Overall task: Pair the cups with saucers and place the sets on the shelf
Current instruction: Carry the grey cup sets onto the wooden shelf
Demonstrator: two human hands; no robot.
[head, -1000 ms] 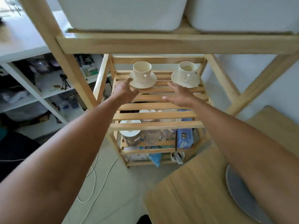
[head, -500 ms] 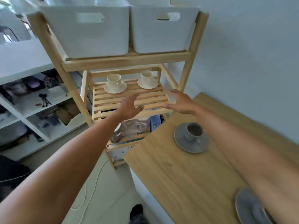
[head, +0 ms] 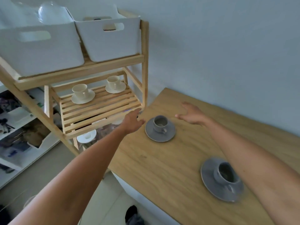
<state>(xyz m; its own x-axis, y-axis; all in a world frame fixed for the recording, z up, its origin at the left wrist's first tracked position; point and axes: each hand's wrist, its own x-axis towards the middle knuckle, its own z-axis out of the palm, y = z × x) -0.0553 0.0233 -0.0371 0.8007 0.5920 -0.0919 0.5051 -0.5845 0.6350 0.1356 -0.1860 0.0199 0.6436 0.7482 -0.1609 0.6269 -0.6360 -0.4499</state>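
Two cream cup-and-saucer sets stand on the slatted wooden shelf (head: 100, 109), one at the left (head: 82, 93) and one at the right (head: 115, 84). On the wooden table (head: 170, 163) a grey cup on a grey saucer (head: 159, 128) sits near the shelf, and a second grey set (head: 222, 178) sits nearer to me on the right. My left hand (head: 132, 120) hovers open just left of the far grey set. My right hand (head: 190, 115) hovers open just right of it. Neither hand touches anything.
Two white bins (head: 108, 38) fill the rack's top tier. The lower tier holds a white saucer (head: 86, 135) and glassware. A white unit with clutter (head: 17, 130) stands at the left. A grey wall runs behind the table.
Both hands have drawn back from the shelf and moved right over the table, either side of the far grey set. The view has swung right and down.
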